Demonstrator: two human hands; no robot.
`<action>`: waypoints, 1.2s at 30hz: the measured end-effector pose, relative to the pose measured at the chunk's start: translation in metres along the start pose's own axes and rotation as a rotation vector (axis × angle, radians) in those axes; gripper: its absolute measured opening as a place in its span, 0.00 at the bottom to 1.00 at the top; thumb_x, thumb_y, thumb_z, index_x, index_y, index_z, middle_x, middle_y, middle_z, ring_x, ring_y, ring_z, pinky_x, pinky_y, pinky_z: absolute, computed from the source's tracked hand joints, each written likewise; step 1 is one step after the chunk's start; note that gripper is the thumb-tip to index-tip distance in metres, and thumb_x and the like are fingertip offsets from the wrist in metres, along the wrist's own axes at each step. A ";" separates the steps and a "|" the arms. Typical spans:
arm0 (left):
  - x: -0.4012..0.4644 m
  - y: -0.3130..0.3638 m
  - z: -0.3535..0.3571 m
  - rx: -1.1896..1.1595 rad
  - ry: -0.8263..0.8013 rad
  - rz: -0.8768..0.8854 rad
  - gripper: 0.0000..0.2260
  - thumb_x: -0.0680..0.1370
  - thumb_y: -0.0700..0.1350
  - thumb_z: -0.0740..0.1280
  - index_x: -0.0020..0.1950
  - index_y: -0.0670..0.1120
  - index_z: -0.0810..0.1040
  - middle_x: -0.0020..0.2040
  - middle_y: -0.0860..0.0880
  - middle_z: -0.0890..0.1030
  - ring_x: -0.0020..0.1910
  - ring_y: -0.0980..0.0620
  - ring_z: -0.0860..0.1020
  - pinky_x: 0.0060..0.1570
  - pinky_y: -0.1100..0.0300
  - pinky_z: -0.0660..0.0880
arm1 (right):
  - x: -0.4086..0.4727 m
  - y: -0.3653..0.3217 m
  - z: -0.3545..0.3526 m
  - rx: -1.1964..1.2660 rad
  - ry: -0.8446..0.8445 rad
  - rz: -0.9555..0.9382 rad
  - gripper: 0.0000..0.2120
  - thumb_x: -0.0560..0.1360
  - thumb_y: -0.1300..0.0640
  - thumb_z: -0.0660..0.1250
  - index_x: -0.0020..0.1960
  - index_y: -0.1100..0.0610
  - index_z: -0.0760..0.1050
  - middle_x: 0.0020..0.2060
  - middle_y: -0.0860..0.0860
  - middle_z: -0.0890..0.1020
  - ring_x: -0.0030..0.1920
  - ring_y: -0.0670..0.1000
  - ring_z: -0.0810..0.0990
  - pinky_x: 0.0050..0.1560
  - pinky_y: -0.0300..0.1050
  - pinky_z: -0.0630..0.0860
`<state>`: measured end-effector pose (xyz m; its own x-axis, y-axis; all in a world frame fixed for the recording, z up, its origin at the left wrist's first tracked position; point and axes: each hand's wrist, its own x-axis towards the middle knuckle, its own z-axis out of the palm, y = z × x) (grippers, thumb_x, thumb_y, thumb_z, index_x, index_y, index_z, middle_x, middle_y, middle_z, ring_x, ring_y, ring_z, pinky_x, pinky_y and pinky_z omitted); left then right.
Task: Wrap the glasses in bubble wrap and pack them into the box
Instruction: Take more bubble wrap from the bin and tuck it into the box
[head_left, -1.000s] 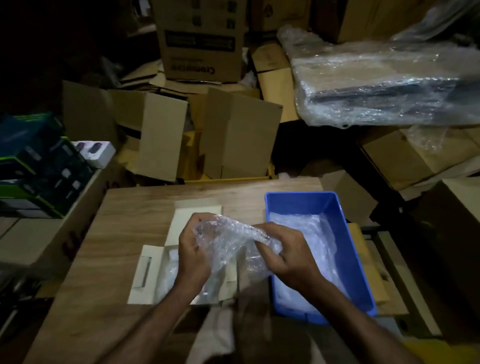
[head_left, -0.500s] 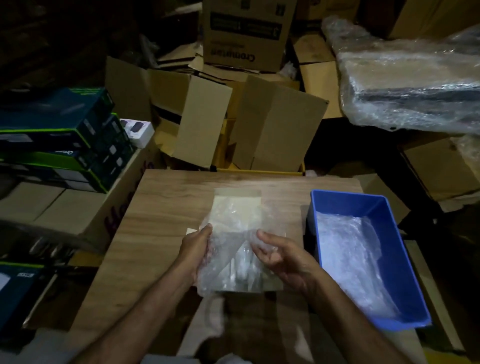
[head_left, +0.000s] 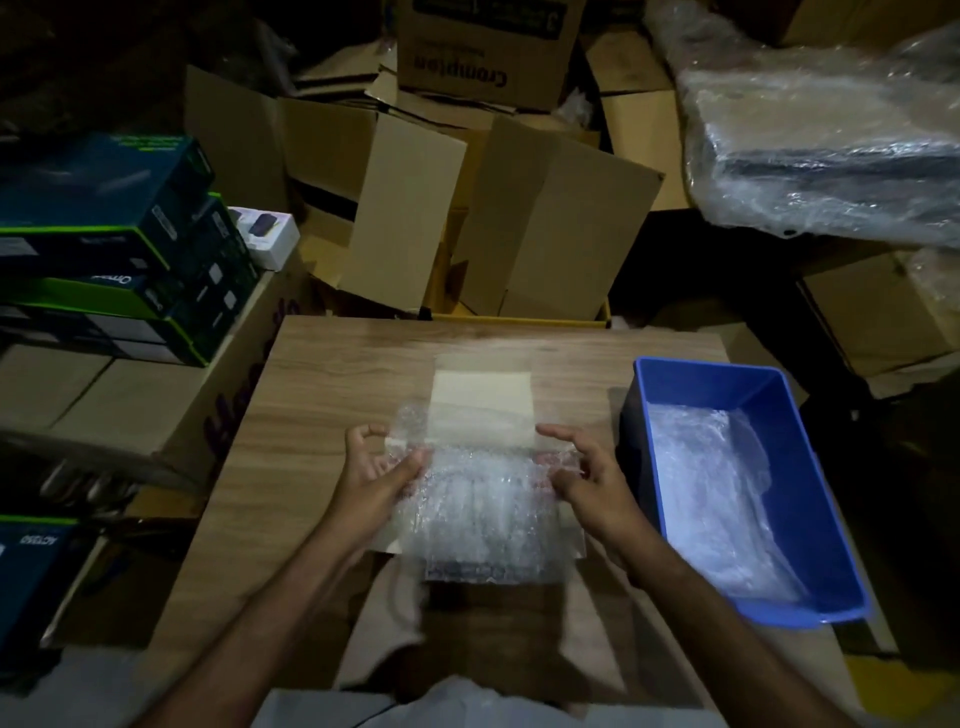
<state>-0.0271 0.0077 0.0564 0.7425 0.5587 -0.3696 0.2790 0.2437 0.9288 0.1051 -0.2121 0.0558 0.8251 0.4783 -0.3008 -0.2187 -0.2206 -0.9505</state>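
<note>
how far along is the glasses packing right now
Early. Done: the cream box lies open on the wooden table. In hand: the left hand and right hand hold a bubble wrap sheet spread over it. Left: no glasses can be made out, so wrapping and packing remain. More wrap sits in the blue bin.

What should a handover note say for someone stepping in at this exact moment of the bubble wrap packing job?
Left hand: pinching the left edge of the bubble wrap sheet.
Right hand: pinching its right edge; the sheet is held spread flat.
The sheet hangs over the open white box on the wooden table. More wrap lies in the blue bin to the right.
Done: sheet opened out.
Left: no glasses can be made out, so wrapping them and packing still appear to be ahead.
</note>
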 end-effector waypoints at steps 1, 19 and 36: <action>0.001 -0.001 -0.006 0.040 -0.033 0.015 0.22 0.79 0.39 0.70 0.67 0.52 0.63 0.60 0.43 0.79 0.54 0.47 0.81 0.46 0.61 0.79 | 0.001 0.000 0.000 -0.025 -0.014 -0.011 0.27 0.76 0.75 0.63 0.64 0.49 0.80 0.50 0.48 0.84 0.43 0.55 0.78 0.47 0.63 0.79; -0.007 0.030 -0.023 0.393 -0.271 0.206 0.07 0.81 0.46 0.69 0.57 0.47 0.83 0.61 0.50 0.83 0.62 0.54 0.80 0.59 0.57 0.78 | 0.006 -0.031 -0.034 -0.421 -0.288 -0.092 0.07 0.74 0.51 0.76 0.47 0.53 0.82 0.58 0.48 0.77 0.58 0.44 0.76 0.58 0.42 0.76; -0.020 0.006 -0.027 0.160 -0.258 -0.063 0.20 0.73 0.48 0.78 0.63 0.47 0.78 0.55 0.52 0.86 0.54 0.55 0.84 0.52 0.56 0.82 | -0.008 -0.004 -0.026 0.310 -0.323 0.265 0.19 0.77 0.64 0.72 0.66 0.68 0.75 0.61 0.66 0.81 0.58 0.62 0.82 0.54 0.54 0.83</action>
<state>-0.0567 0.0197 0.0685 0.8450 0.3217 -0.4272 0.4066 0.1323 0.9040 0.1127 -0.2369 0.0643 0.5284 0.6888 -0.4962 -0.5828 -0.1307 -0.8021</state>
